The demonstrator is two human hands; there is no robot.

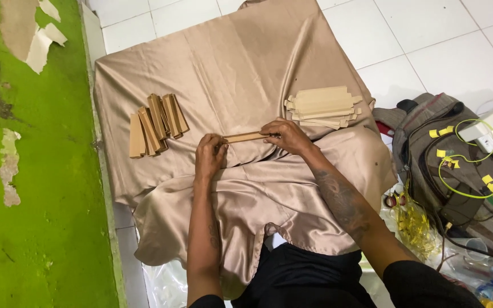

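I hold a flat cardboard strip [245,137] over the tan satin cloth [235,68], its long axis running nine to three. My left grip [210,155] is pinched shut on its nine o'clock end and my right grip [287,136] on its three o'clock end. Both are equally near, with the strip lying straight between them.

My cardboard strip [245,137] is tan, the cloth [241,63] shiny beige, the wall [41,199] green, the floor tiles [429,45] white.
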